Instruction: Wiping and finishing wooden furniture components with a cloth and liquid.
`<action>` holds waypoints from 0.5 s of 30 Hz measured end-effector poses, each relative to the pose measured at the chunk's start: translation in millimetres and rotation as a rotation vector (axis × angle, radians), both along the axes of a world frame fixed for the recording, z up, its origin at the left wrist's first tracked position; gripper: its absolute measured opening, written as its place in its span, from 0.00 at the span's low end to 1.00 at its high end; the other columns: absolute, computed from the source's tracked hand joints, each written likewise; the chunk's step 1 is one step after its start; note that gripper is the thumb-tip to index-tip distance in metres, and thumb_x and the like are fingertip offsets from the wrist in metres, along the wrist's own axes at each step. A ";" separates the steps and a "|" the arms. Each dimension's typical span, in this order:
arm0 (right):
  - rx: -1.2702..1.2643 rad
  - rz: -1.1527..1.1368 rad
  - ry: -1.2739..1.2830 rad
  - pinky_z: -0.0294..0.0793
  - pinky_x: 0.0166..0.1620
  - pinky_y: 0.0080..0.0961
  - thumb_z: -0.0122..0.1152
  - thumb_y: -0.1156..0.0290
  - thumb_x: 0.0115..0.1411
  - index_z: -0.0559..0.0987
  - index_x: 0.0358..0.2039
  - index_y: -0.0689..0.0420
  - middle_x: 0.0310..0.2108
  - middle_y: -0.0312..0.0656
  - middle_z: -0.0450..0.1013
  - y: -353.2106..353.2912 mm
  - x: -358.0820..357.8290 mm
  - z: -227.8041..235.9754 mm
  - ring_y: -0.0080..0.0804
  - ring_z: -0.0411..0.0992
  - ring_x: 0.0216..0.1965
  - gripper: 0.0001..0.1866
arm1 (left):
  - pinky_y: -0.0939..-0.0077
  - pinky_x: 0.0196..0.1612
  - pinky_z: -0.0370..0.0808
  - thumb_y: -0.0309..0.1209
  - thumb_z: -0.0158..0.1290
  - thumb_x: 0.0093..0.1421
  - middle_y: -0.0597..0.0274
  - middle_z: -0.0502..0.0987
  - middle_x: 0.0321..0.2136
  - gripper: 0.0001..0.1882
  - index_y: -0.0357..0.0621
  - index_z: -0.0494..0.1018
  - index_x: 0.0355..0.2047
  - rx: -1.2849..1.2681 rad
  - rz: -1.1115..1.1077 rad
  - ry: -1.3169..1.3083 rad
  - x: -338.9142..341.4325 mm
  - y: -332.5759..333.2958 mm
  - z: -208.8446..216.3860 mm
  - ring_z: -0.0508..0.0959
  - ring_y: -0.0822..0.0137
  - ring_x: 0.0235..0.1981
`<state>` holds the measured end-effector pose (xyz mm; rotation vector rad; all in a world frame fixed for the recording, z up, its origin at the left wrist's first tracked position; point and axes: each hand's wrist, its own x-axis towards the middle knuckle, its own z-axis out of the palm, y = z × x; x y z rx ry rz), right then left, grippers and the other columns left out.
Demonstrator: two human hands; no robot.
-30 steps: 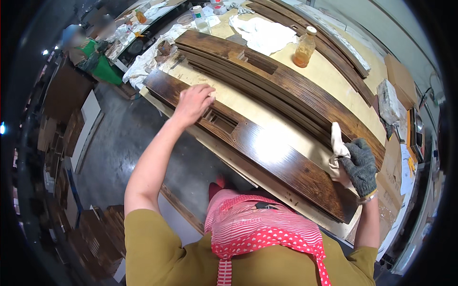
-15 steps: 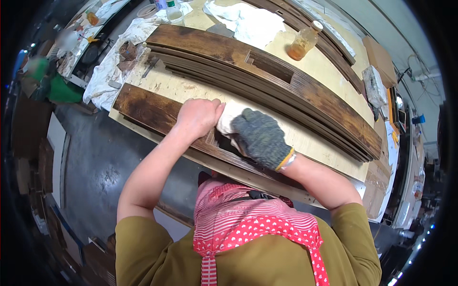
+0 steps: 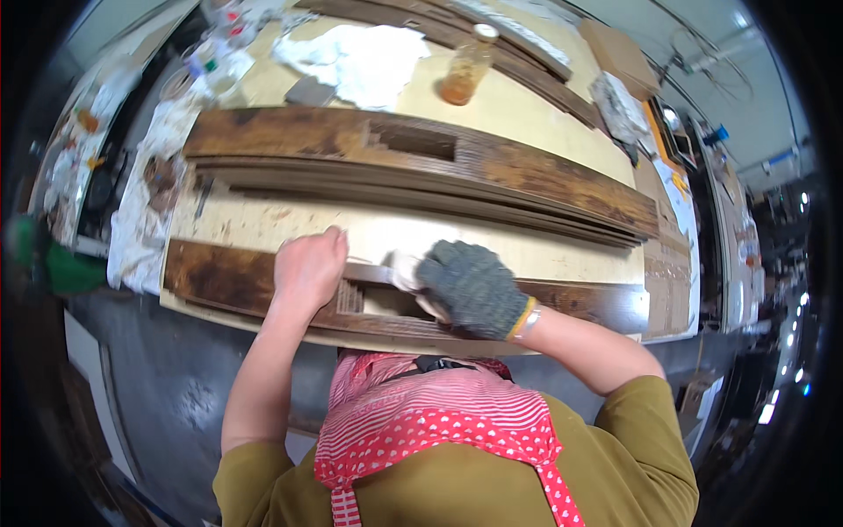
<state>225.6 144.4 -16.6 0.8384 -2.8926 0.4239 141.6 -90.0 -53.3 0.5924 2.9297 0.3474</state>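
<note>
Head view: wiping looks unfinished tbh, grey-gloved right hand [image 3: 474, 290] clutching white cloth [image 3: 403, 270] on slotted brown wooden plank [image 3: 219, 274], pale table's near edge [image 3: 255, 336]; bare left hand [image 3: 309, 268] curled, hold unclear.

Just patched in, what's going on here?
The person's bare left hand rests on the nearer dark wooden board. The gloved right hand holds a wadded white cloth at that board's cutout. Beyond lies a stack of similar boards, then a bottle of amber liquid.
</note>
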 end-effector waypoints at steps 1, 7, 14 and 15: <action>0.008 -0.024 -0.042 0.71 0.32 0.40 0.60 0.63 0.51 0.74 0.32 0.53 0.31 0.47 0.69 22.3 8.8 4.5 0.42 0.72 0.30 0.11 | 0.48 0.35 0.71 0.40 0.37 0.66 0.46 0.77 0.24 0.17 0.45 0.72 0.34 0.004 0.001 0.003 0.9 -1.7 0.0 0.77 0.45 0.29; 0.023 -0.255 0.467 0.72 0.36 0.41 0.59 0.64 0.55 0.76 0.40 0.54 0.33 0.48 0.73 151.3 23.5 58.3 0.47 0.74 0.33 0.13 | 0.57 0.49 0.68 0.36 0.49 0.60 0.50 0.75 0.42 0.15 0.42 0.73 0.44 0.140 -0.286 0.327 -26.9 2.9 22.6 0.73 0.49 0.45; -0.101 -0.391 0.323 0.72 0.40 0.42 0.59 0.59 0.51 0.75 0.42 0.54 0.35 0.52 0.72 88.4 -86.3 9.9 0.45 0.72 0.37 0.19 | 0.54 0.47 0.69 0.40 0.42 0.66 0.42 0.76 0.38 0.17 0.41 0.71 0.45 0.081 -0.351 0.361 -147.8 140.5 41.1 0.74 0.43 0.43; -0.136 -0.395 0.146 0.72 0.43 0.42 0.58 0.59 0.50 0.76 0.40 0.55 0.36 0.53 0.72 93.5 -90.2 -0.7 0.45 0.72 0.42 0.19 | 0.54 0.46 0.69 0.44 0.39 0.67 0.42 0.77 0.35 0.20 0.42 0.73 0.42 -0.118 -0.237 0.010 -151.6 141.0 32.6 0.74 0.43 0.42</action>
